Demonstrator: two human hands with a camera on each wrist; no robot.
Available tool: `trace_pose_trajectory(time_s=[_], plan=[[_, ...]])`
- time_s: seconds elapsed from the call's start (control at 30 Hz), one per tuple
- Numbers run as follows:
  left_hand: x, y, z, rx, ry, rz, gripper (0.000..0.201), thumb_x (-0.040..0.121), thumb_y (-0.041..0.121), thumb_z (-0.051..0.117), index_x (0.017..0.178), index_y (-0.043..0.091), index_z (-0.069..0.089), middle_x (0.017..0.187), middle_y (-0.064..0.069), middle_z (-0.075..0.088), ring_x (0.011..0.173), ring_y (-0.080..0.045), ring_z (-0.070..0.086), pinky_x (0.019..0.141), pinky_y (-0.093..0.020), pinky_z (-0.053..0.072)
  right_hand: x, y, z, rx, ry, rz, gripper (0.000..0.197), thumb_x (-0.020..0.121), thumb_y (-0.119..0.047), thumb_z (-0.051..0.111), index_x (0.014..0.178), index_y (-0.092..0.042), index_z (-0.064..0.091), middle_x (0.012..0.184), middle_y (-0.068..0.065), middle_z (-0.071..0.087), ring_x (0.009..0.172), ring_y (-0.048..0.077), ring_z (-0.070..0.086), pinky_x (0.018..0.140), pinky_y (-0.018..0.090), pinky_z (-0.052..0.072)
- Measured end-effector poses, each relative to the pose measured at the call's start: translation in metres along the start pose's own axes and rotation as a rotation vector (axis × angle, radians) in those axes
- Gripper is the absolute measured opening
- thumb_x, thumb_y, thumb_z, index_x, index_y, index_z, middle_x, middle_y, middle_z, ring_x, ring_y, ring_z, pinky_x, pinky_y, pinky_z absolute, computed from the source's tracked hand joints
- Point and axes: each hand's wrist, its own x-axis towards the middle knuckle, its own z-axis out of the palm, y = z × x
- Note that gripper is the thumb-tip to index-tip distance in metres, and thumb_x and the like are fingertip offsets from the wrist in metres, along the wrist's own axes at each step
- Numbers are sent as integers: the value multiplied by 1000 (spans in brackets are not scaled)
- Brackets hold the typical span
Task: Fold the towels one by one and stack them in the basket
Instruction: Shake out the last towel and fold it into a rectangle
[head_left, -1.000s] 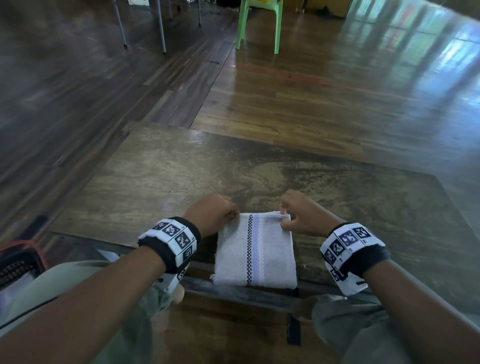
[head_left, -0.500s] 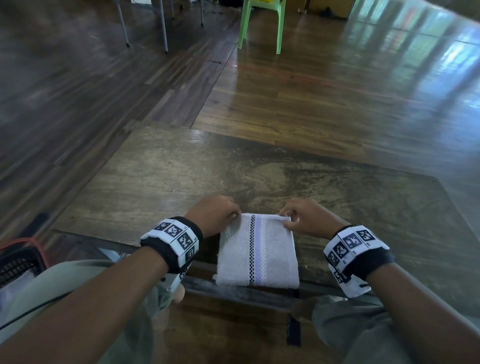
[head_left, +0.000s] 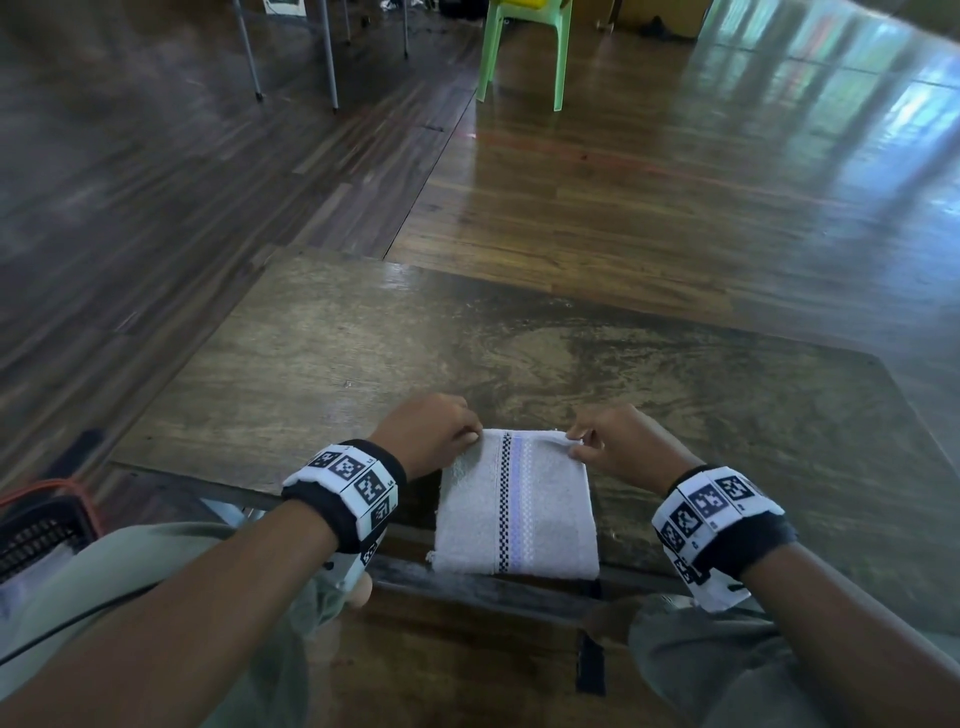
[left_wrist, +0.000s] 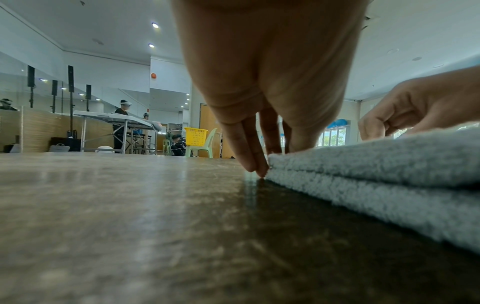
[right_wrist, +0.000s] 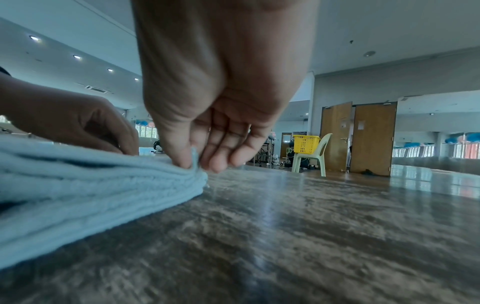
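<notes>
Pinching at both far corners: left hand (head_left: 431, 434) had fingertips (left_wrist: 255, 162) pressed together at the towel's (head_left: 517, 512) far-left corner, some on the top layer, some down against the table (head_left: 311, 374); whether cloth sat between thumb and fingers, cannot tell for sure, looked like a pinch. Left to right: dark basket (head_left: 36, 530) with orange rim at 9 o'clock, low beside the knee, well apart from the towel; left hand; towel at 6 o'clock on the table, near edge flush with the table's near edge, folded into a thick square, checkered stripe running 12 to 6; right hand (head_left: 618, 441) at the far-right corner, thumb and fingers (right_wrist: 215, 160) nipping the top layer's edge, slightly raised. Judged: terry cloth, soft, limp, light, not slippery, not fragile; layers would slide and gape if lifted by corners alone. Better hold likely under both side edges, clamping all layers, at 9 and 3 o'clock of the square. Green chair (head_left: 524, 52) at 12 o'clock, far off.
</notes>
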Motion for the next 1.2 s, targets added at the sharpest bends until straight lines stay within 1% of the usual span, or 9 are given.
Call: trace_pose_trajectory(time_s=[0.17,0.33,0.47,0.6,0.67,0.73,0.87,1.1,1.2], plan=[[1,-1,1,6,8,7,26,96,26,48,112,20,67,107,3,61,95,-14,56,72,-22,33,-7,-6,-3,-77,57,-27,18,87,-28,62,101,-16,65,95,-7,63,77,7,50,66,24,39],[1,-1,2,2,25,15,26,95,25,49,109,18,69,106,2,65,95,-15,58,72,-22,35,-13,-6,-2,-81,135,-104,9,83,-24,64,90,-19,61,81,-11,55,70,9,53,61,28,46],[1,-3,5,-19,50,19,24,94,25,51,108,19,70,105,3,67,92,-15,60,73,-21,38,-11,-5,-3,-53,176,-243,11,75,-19,63,79,-20,53,74,-8,54,70,12,47,53,17,35],[1,-4,7,-28,49,14,25,95,25,50,110,18,69,106,1,67,94,-15,59,72,-19,33,-2,1,3,126,64,-122,10,80,-20,58,81,-20,48,81,-4,62,65,20,58,58,38,50],[0,-5,8,-47,56,5,25,95,25,50,110,17,69,106,1,67,94,-15,59,73,-18,32,2,3,6,192,49,-62,9,82,-20,58,81,-17,49,80,1,64,70,22,62,64,42,53],[0,-6,9,-80,64,-11,24,94,23,52,107,15,69,104,0,67,94,-16,59,75,-18,34,5,4,9,243,56,-14,8,83,-18,58,80,-15,51,79,2,63,74,21,61,67,37,51],[1,-8,10,-131,77,-61,19,92,23,56,101,14,70,99,0,68,87,-11,58,76,-20,39,8,6,10,292,73,41,7,84,-16,63,82,-12,58,80,-7,62,76,5,57,62,16,41],[-1,-8,12,-220,126,-115,11,90,19,59,90,14,69,87,0,69,75,-9,57,69,-20,40,7,9,14,345,134,5,6,81,-13,70,82,-11,64,85,-2,69,82,13,64,75,28,52],[-2,-8,13,-231,151,-120,10,91,18,57,88,15,65,84,0,68,73,-10,58,65,-19,39,8,10,14,391,168,51,2,83,-16,68,83,-14,68,83,-6,70,81,11,65,71,21,50]])
